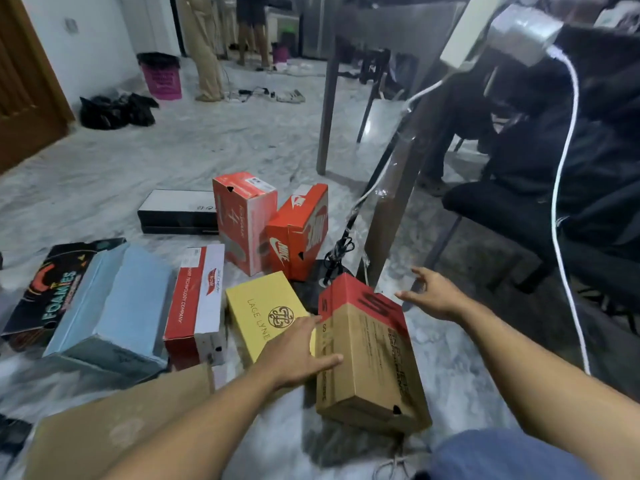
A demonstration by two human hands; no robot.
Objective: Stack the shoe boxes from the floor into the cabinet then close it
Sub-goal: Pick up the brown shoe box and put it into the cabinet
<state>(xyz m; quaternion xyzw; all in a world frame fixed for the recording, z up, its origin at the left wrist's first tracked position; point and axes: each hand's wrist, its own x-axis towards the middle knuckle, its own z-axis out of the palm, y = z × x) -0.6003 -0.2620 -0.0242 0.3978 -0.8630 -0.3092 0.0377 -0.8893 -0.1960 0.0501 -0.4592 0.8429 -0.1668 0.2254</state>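
At the left of the frame a black box (52, 292) reads "FOAMIES", with a plain light blue box (117, 306) against it. Next lies a red-and-white box (195, 299) printed "TECHNOLOGY COMPANY". At centre a yellow box (259, 306) reads "LACE LYNE"; above it an orange Nike box (298, 230) leans. All lids are on, so the contents are hidden. My left hand (298, 355) lies flat-fingered against the brown-and-red box (367, 351) on the floor, lower centre. My right hand (433, 294) hovers spread wide just beside it.

Head-worn view — forward, downward, close
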